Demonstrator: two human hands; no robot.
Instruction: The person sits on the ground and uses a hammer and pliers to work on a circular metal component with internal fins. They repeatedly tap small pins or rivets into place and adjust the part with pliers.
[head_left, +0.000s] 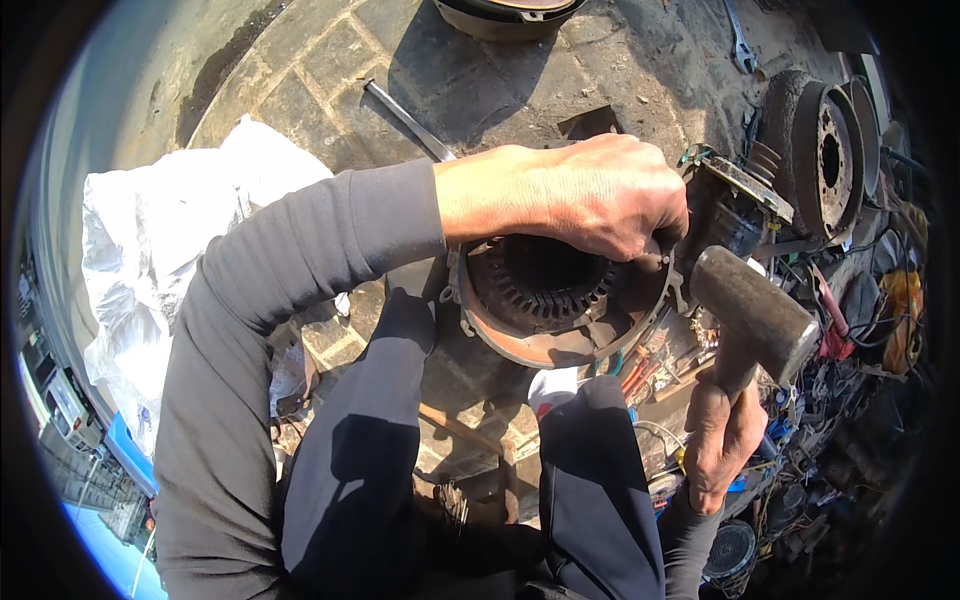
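A round motor housing (590, 348) of reddish-brown metal stands upright in front of my knees, its slotted stator ring (535, 308) showing inside the rim. My left hand (605, 195) is closed in a fist over the housing's far right edge; whatever its fingers pinch is hidden under the knuckles. In my right hand (722, 440), a heavy sledgehammer (755, 312) is gripped near the head. Its steel head is raised to the right of the housing, apart from it. My left forearm crosses above the housing and hides part of its far rim.
White sacking (150, 250) lies at the left. A steel bar (405, 115) rests on the paving beyond my left forearm. At the far right are a wrench (740, 45), a dark drum-shaped metal part (825, 160) and a flanged part (740, 190). Jumbled tools and wires spread along the right.
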